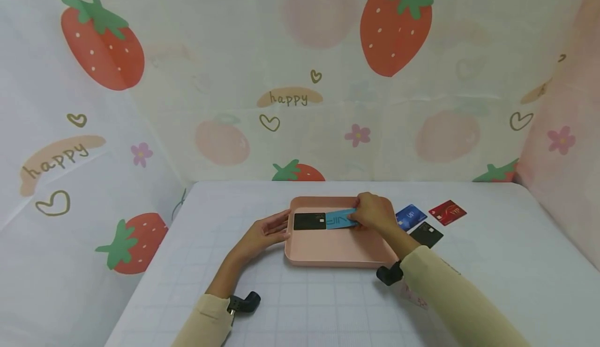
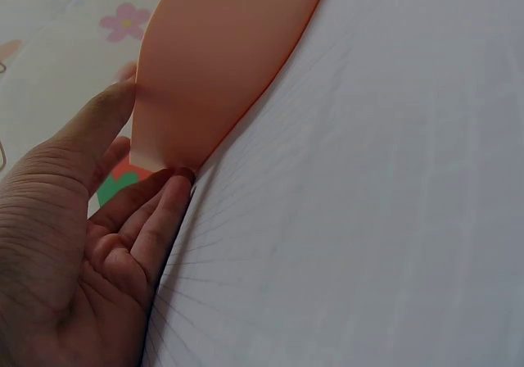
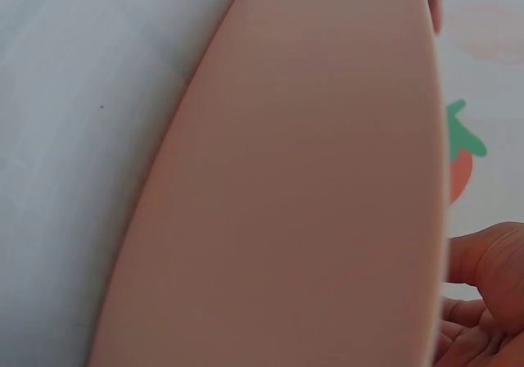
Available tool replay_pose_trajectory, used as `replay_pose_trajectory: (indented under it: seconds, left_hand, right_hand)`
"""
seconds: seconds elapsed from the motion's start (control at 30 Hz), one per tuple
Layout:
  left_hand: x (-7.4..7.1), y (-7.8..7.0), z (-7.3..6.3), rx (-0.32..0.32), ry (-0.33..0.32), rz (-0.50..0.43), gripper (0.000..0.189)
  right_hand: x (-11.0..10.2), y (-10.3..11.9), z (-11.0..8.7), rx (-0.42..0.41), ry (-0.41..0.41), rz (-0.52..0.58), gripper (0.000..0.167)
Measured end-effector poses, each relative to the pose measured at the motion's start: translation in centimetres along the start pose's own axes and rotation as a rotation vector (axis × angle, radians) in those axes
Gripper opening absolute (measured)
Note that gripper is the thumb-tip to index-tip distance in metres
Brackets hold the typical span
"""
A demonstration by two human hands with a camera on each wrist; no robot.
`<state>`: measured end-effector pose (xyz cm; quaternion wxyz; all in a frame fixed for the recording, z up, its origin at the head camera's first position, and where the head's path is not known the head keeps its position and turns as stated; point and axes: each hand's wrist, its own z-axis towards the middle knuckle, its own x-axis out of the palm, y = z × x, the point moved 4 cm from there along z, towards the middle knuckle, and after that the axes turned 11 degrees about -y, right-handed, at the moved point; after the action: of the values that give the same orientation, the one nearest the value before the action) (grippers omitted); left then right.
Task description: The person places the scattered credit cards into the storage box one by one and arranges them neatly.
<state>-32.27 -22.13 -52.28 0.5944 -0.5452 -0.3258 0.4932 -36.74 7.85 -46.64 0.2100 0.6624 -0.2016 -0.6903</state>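
Observation:
A shallow pink tray (image 1: 328,250) stands on the table. Inside it, a black card (image 1: 307,221) lies at the left, and a light-blue VIP card (image 1: 338,219) adjoins its right edge. My right hand (image 1: 375,211) pinches the light-blue card's right end, hiding that end. In the right wrist view the tray wall (image 3: 286,178) covers much of my right hand (image 3: 491,293), and the card is out of sight. My left hand (image 1: 267,235) rests against the tray's left side. In the left wrist view, its thumb (image 2: 102,121) meets the rim and fingertips touch the wall's lower corner.
Right of the tray lie a blue card (image 1: 411,217), a red card (image 1: 448,212) and another black card (image 1: 426,235). A pale pink patterned item (image 1: 413,295) shows partly beneath the right sleeve. A strawberry-print cloth (image 1: 328,144) hangs behind the white table (image 1: 319,305).

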Motion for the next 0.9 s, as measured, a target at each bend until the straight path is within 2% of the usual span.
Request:
replay_pose_trajectory:
  seconds: [0.17,0.3,0.57,0.9]
  left_hand:
    - [0.01,0.04,0.0,-0.002,-0.004,0.008,0.066]
    - [0.0,0.12,-0.01,0.007,-0.001,0.011,0.066]
    - [-0.02,0.25,-0.02,0.005,-0.005,0.013,0.066]
    - [-0.03,0.15,-0.11,-0.009,-0.004,0.024,0.066]
  right_hand:
    - [-0.4,0.25,-0.12,-0.056,-0.027,-0.101,0.032]
    - [-0.48,0.37,-0.16,-0.071,-0.023,-0.12,0.032]
    - [-0.29,0.59,-0.2,-0.073,-0.011,-0.074,0.03]
    - [-0.34,0.58,-0.37,-0.075,-0.016,-0.077,0.034]
